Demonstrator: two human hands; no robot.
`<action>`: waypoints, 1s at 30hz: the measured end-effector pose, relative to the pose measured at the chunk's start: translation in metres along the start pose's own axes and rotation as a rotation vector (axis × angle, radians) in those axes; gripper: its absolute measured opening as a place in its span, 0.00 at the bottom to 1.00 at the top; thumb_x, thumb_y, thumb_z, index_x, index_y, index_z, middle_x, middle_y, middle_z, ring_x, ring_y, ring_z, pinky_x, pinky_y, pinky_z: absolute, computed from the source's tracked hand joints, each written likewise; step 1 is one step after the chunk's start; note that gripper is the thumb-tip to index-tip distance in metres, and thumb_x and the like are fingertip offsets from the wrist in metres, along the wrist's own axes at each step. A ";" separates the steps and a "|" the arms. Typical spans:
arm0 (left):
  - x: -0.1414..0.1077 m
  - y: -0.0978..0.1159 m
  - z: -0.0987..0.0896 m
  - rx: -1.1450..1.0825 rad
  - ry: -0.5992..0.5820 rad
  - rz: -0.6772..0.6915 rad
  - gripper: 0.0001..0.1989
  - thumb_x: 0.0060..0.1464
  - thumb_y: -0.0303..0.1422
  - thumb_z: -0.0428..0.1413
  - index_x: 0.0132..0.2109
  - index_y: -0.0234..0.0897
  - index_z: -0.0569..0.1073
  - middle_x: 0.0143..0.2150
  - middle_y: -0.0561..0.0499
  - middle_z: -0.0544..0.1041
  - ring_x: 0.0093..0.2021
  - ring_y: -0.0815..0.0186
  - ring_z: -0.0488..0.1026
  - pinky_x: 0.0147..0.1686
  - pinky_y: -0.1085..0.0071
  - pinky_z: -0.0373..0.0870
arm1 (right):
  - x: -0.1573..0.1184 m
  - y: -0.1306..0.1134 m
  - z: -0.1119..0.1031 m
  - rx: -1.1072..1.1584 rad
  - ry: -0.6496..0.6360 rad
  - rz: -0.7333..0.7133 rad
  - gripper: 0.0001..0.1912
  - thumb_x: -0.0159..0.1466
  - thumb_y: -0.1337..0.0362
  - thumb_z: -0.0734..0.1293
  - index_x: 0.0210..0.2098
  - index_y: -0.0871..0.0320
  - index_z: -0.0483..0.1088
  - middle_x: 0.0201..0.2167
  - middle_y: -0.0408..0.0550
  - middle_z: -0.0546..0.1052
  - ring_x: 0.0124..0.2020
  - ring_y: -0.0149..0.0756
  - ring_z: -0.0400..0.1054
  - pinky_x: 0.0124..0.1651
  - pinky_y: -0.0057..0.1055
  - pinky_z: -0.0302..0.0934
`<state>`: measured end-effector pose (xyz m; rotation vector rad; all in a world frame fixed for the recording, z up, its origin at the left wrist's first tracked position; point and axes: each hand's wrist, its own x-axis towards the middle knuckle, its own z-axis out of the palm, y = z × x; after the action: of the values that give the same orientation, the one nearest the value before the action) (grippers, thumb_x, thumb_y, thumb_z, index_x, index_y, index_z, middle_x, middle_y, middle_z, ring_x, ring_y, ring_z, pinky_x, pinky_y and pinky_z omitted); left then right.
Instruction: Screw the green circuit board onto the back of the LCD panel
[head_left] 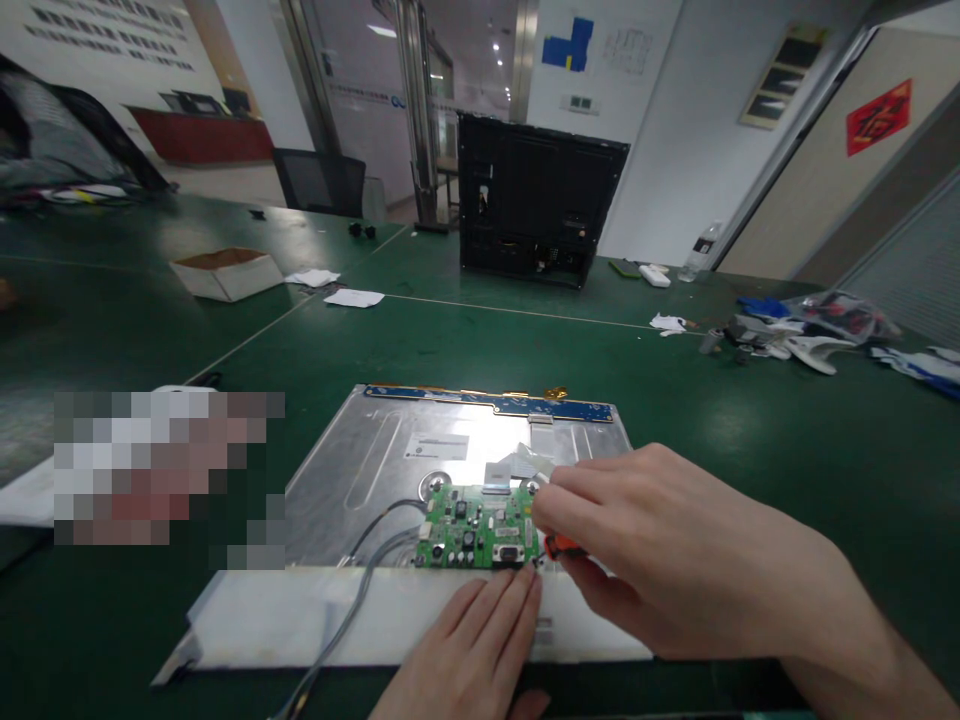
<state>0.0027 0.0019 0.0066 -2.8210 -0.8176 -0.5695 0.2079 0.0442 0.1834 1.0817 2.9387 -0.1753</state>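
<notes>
A display panel with a bare metal back (pixel 382 450) lies on the green table in front of me. A green circuit board (pixel 469 522) sits at its near part, with cables (pixel 366 580) running off to the left. My right hand (pixel 637 545) is closed around an orange-handled screwdriver (pixel 564 546), its thin tip by the board's lower right corner. My left hand (pixel 480 640) lies flat, fingers stretched out over the white strip (pixel 270 620), fingertips at the board's near edge beside the connector. The palm side of the right hand is hidden.
A black monitor housing (pixel 540 200) stands upright at the back of the table (pixel 420 345). An open cardboard box (pixel 225 275) is at the left. Bags, paper scraps and a bottle (pixel 701 250) lie towards the right. A pixelated patch covers the left side.
</notes>
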 end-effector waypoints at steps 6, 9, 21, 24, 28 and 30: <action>-0.003 0.003 0.004 -0.008 -0.010 -0.017 0.25 0.65 0.43 0.51 0.60 0.28 0.68 0.58 0.41 0.74 0.56 0.56 0.69 0.56 0.63 0.63 | 0.000 0.001 -0.001 -0.020 -0.007 0.017 0.04 0.68 0.61 0.62 0.38 0.54 0.63 0.32 0.41 0.74 0.29 0.34 0.64 0.27 0.34 0.43; -0.003 0.004 0.006 0.000 -0.002 -0.014 0.25 0.65 0.43 0.51 0.60 0.28 0.68 0.58 0.41 0.73 0.56 0.55 0.69 0.55 0.63 0.64 | 0.001 0.003 0.000 -0.050 -0.014 0.021 0.07 0.69 0.58 0.63 0.36 0.54 0.64 0.30 0.41 0.74 0.28 0.34 0.65 0.26 0.33 0.43; 0.001 0.000 0.002 -0.004 0.026 0.004 0.24 0.67 0.43 0.49 0.58 0.28 0.69 0.57 0.42 0.75 0.55 0.57 0.69 0.55 0.64 0.64 | 0.001 0.002 0.002 -0.035 0.025 0.008 0.02 0.67 0.67 0.59 0.38 0.54 0.61 0.31 0.40 0.73 0.26 0.32 0.60 0.25 0.34 0.41; 0.000 0.001 0.003 -0.009 0.017 -0.001 0.24 0.66 0.43 0.50 0.59 0.28 0.69 0.57 0.42 0.75 0.55 0.57 0.69 0.55 0.64 0.64 | -0.001 0.000 0.001 0.007 0.023 -0.022 0.05 0.63 0.69 0.61 0.37 0.54 0.60 0.32 0.40 0.72 0.27 0.32 0.60 0.25 0.33 0.43; -0.002 0.003 0.003 -0.021 0.008 -0.017 0.24 0.66 0.43 0.50 0.59 0.28 0.69 0.57 0.42 0.74 0.55 0.56 0.69 0.55 0.63 0.64 | 0.000 0.000 -0.001 0.025 -0.002 -0.024 0.05 0.64 0.67 0.63 0.38 0.53 0.60 0.33 0.39 0.73 0.29 0.33 0.63 0.26 0.33 0.44; -0.003 0.003 0.004 -0.029 0.004 -0.031 0.23 0.65 0.42 0.51 0.59 0.29 0.69 0.57 0.42 0.74 0.55 0.56 0.69 0.56 0.62 0.63 | 0.000 0.002 -0.001 0.015 -0.009 -0.007 0.06 0.65 0.63 0.65 0.38 0.53 0.61 0.33 0.40 0.74 0.29 0.34 0.64 0.25 0.33 0.42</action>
<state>0.0035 -0.0015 0.0013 -2.8373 -0.8612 -0.5959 0.2086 0.0458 0.1839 1.0698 2.9384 -0.2016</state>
